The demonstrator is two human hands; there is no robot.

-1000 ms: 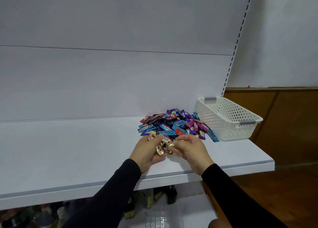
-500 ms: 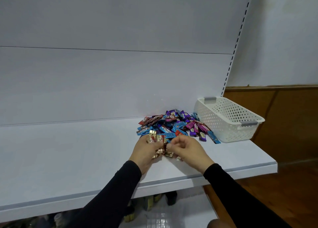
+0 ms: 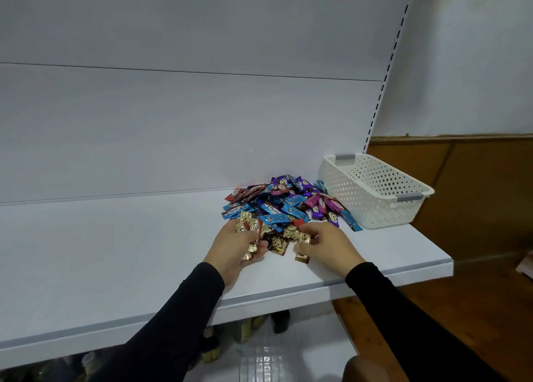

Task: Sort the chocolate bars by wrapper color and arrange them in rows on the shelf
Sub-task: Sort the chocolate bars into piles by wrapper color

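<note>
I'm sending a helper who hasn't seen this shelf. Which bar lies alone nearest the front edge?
Find the white basket on the shelf, then the mixed pile left of it. Just under the right hand lies a gold-wrapped bar, apart from the pile.

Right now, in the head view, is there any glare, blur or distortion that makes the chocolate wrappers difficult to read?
In the head view, light is soft and even. The gold wrappers in the left hand glint slightly. "Choco" is legible on the blue bars; smaller print is too blurred. The wide lens tilts the slotted upright. The lower shelf is dim.
</note>
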